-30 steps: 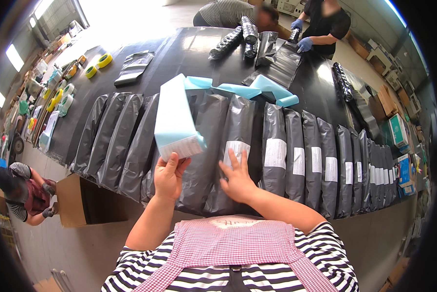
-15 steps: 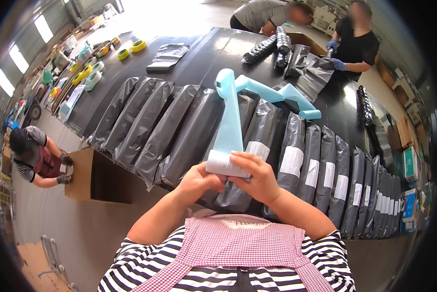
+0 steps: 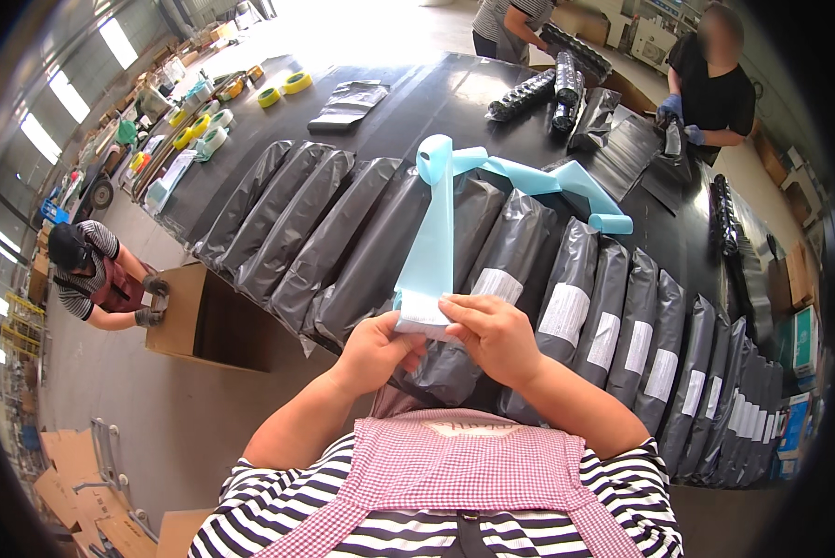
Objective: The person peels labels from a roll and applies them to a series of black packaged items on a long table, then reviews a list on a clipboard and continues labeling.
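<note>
In front of my chest, my left hand [image 3: 371,355] is closed around a roll of white labels [image 3: 423,316]. My right hand [image 3: 497,337] pinches the right edge of the label at the roll, thumb and fingers pressed together. A long pale-blue backing strip [image 3: 431,232] runs from the roll up over the packages, curls at its top and trails to the right in folds. Beneath both hands stands a row of grey plastic-wrapped packages [image 3: 352,209]. Those to the right bear white labels [image 3: 563,312]; those farther left show none.
Yellow tape rolls [image 3: 297,83] and a flat grey bag [image 3: 350,104] lie on the dark table [image 3: 417,93]. Two people work at the far side among black bundles [image 3: 522,96]. At left, another person [image 3: 97,270] handles a cardboard box [image 3: 187,312].
The view has shifted slightly, so the table sits farther right. The label between my hands has tilted, showing less of its face. A far co-worker has straightened up and lifts a black bundle.
</note>
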`<action>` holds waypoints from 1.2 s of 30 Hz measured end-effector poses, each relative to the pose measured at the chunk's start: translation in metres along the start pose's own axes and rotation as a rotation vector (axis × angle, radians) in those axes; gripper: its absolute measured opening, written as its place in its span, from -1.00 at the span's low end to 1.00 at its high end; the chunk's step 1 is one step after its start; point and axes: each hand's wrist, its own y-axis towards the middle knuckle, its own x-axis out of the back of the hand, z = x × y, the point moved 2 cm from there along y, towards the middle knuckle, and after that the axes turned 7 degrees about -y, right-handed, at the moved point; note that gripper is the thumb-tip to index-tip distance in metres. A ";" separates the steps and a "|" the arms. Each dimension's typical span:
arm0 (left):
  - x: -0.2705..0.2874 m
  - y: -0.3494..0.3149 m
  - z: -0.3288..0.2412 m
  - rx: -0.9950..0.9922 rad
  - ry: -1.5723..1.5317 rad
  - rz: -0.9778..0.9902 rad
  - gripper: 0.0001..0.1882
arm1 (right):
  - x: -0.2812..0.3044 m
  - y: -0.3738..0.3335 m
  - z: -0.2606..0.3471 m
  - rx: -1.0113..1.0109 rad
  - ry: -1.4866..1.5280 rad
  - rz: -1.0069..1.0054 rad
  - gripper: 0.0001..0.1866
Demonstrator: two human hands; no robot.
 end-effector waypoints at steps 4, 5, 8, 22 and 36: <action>0.024 0.010 -0.004 -0.048 0.445 0.013 -0.83 | 0.008 0.012 -0.039 -0.488 0.558 0.320 -0.75; 0.034 0.012 -0.003 -0.003 0.394 0.012 -0.82 | 0.014 0.019 -0.045 -0.761 0.758 0.435 -0.73; 0.070 0.027 -0.001 0.099 0.258 0.052 -0.81 | 0.026 0.033 -0.062 -0.901 1.049 0.190 -0.69; 0.258 0.121 -0.017 -0.264 -0.799 -0.070 -0.63 | -0.090 -0.002 -0.040 -0.410 -0.071 -0.274 -0.60; 0.245 0.136 -0.001 -0.012 -0.734 -0.042 -0.64 | -0.090 0.013 -0.011 -0.528 -0.423 0.260 -0.48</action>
